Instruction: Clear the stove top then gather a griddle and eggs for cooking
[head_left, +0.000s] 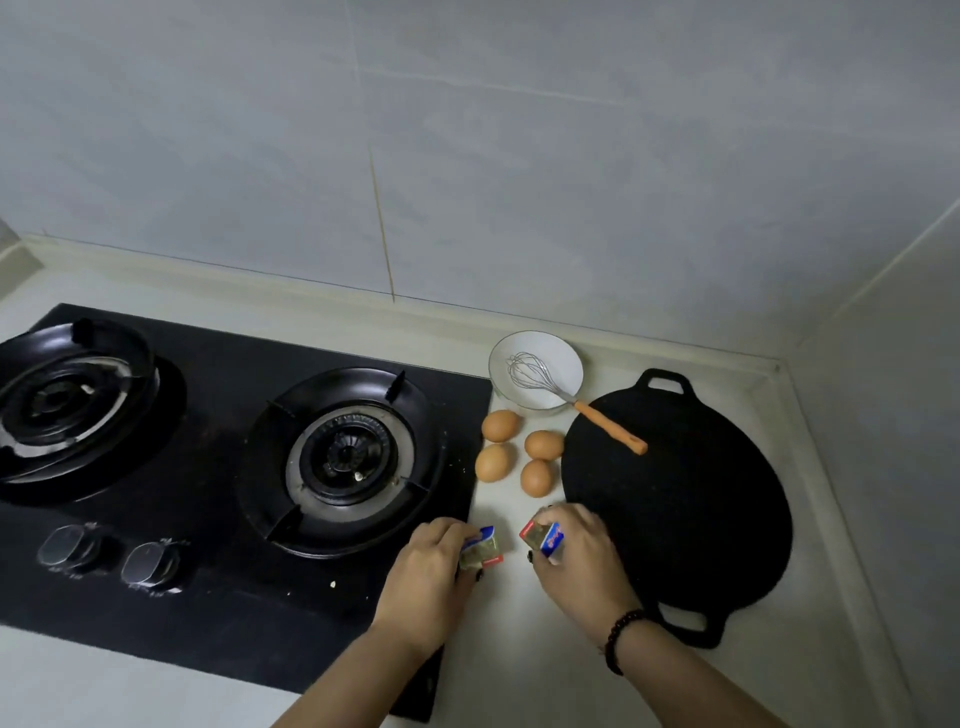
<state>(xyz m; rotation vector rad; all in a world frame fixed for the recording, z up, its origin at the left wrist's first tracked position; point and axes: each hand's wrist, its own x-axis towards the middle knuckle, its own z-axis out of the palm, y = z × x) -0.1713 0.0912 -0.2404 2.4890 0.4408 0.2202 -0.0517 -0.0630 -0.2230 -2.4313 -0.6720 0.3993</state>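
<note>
A black two-burner stove top (218, 587) fills the left of the counter, with nothing on its burners. To its right lie several brown eggs (519, 452). A round black griddle (685, 519) with two loop handles lies flat at the far right. My left hand (431, 577) grips a small blue, red and white packet (483, 551) at the stove's right edge. My right hand (576, 561) grips a second small packet (545, 535) of the same kind, just left of the griddle.
A white bowl (556, 364) holding a wire whisk (535, 374) with an orange handle stands behind the eggs; the handle reaches over the griddle's rim. Two stove knobs (109, 558) sit at the front left. Tiled walls close the back and the right corner.
</note>
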